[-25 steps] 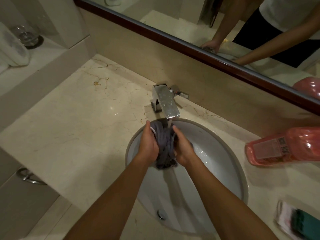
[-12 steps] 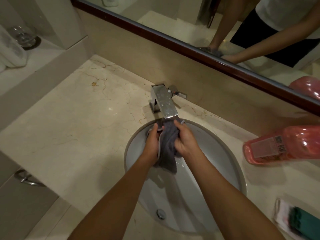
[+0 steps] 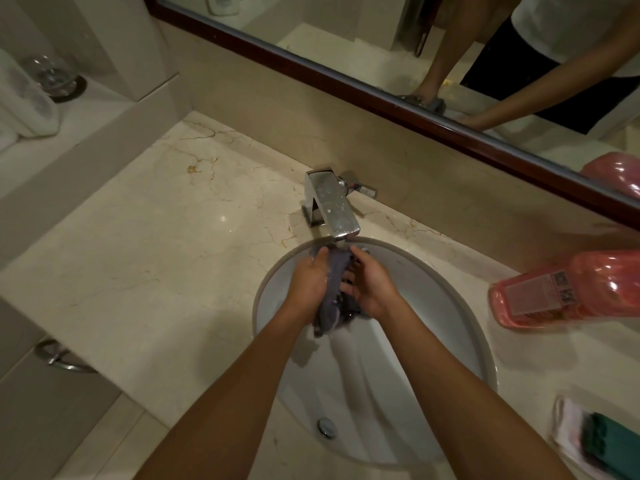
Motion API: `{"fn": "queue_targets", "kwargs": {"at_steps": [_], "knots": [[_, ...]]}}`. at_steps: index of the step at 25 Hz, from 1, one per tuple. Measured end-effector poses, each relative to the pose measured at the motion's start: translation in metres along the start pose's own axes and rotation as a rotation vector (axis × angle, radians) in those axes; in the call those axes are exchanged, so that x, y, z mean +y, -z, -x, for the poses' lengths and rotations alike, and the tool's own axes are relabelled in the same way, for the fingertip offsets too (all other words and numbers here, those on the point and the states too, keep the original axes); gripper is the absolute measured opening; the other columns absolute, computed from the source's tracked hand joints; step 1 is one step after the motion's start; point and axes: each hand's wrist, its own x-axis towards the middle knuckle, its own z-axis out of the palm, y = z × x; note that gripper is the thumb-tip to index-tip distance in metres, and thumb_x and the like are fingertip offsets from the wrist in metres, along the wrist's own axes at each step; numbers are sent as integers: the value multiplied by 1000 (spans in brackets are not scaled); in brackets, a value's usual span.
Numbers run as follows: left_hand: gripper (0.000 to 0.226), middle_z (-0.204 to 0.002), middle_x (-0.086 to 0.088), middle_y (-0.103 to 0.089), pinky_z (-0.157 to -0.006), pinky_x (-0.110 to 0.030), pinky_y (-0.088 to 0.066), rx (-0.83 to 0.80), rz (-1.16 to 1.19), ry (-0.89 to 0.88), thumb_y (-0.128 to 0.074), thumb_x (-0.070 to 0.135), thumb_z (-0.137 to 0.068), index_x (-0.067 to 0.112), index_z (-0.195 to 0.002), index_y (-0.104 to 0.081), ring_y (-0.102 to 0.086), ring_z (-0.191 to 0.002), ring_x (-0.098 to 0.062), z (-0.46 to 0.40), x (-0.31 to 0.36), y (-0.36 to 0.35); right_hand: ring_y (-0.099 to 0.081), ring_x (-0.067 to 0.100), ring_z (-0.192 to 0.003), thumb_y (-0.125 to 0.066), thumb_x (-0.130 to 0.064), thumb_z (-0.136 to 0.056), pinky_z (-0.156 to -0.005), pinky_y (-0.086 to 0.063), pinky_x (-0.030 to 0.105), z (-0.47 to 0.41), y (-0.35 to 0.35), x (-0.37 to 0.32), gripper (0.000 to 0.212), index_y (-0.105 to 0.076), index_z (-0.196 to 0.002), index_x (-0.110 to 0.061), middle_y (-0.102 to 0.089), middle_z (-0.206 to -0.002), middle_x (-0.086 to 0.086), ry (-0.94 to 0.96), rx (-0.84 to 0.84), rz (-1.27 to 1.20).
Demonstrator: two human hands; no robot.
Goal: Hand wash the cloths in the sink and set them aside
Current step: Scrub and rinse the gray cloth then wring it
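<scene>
A wet grey cloth (image 3: 333, 304) is bunched between both my hands over the white oval sink (image 3: 443, 327), just under the spout of the chrome tap (image 3: 332, 209). My left hand (image 3: 308, 282) grips its left side. My right hand (image 3: 370, 289) holds its right side, fingers curled into the fabric. The cloth's lower end hangs down below my palms into the basin. Much of the cloth is hidden by my hands.
A pink liquid bottle (image 3: 568, 289) lies on its side on the marble counter (image 3: 166, 258) to the right of the sink. Folded cloths, white and green (image 3: 595, 441), lie at the lower right. The sink drain (image 3: 326, 427) is near me. A mirror (image 3: 415, 46) runs behind.
My hands have shifted along the cloth, rubbing and bunching it lower between my palms; it stays under the tap. The view has tilted slightly.
</scene>
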Motion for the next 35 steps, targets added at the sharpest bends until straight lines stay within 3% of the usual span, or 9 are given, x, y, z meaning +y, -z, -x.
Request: {"fn": "queue_targets", "kwargs": {"at_steps": [3,7,10,13,17,22,26,31,35], "knots": [[38,-82,-8,-77,-69,-38,-58,13,12,-29,-48,46,-101,18,-94,-73,-75,-74,-22,-10,2,-4,-74,16,-77,-42,-46,-105,-67,-59,30,7,1,9,44,-67,-112,-10,-77,-92,7,-65,-32,-40],[30,-91,-5,-78,-86,-47,-58,11,97,-13,-54,52,-93,30,-91,-74,-75,-89,-27,-11,-3,-11,-72,23,-99,-38,-62,-100,-91,-54,46,14,5,21,53,-70,-111,-21,-77,-106,5,-127,-7,-28],[19,-93,-5,-78,-87,-47,-58,49,257,45,-57,36,-98,23,-100,-71,-75,-92,-29,-11,-7,-15,-76,16,-81,-46,-53,-101,-71,-57,36,21,5,24,38,-71,-106,-24,-79,-94,2,-114,24,92],[21,-94,-6,-78,-79,-39,-58,43,137,-14,-53,29,-103,16,-108,-68,-76,-88,-23,-12,-11,-8,-74,27,-78,-60,-33,-99,-61,-60,35,20,10,21,31,-71,-110,-6,-77,-93,16,21,141,209],[24,-95,-3,-78,-89,-41,-57,38,97,-84,-49,28,-105,19,-103,-71,-74,-95,-24,-5,-10,-8,-73,24,-76,-63,-13,-97,-71,-60,34,12,5,13,16,-65,-107,-2,-74,-93,17,175,193,-145],[26,-93,3,-78,-79,-24,-56,10,-43,-118,-51,33,-104,20,-109,-72,-74,-90,-12,7,-15,-9,-76,22,-84,-63,-36,-97,-64,-60,34,0,-12,13,32,-64,-119,-13,-77,-102,11,64,125,-189],[34,-78,-2,-77,-59,-22,-57,-59,-72,-60,-59,34,-100,4,-110,-72,-74,-68,-15,6,-14,7,-76,25,-77,-66,-29,-96,-63,-61,36,-4,-10,22,27,-67,-109,-5,-78,-90,13,25,193,-163],[46,-79,-10,-76,-66,-39,-63,291,-169,-24,-56,50,-98,7,-92,-73,-75,-70,-24,9,-20,10,-76,24,-68,-66,-38,-94,-51,-58,36,-6,-13,25,28,-65,-103,-11,-77,-83,9,60,320,-185],[53,-107,-14,-75,-79,-36,-57,22,333,289,-44,55,-100,12,-118,-69,-73,-94,-26,15,-11,-13,-76,33,-76,-72,-40,-89,-72,-62,50,-5,-20,29,30,-68,-98,-11,-77,-84,12,81,352,-172]]}}
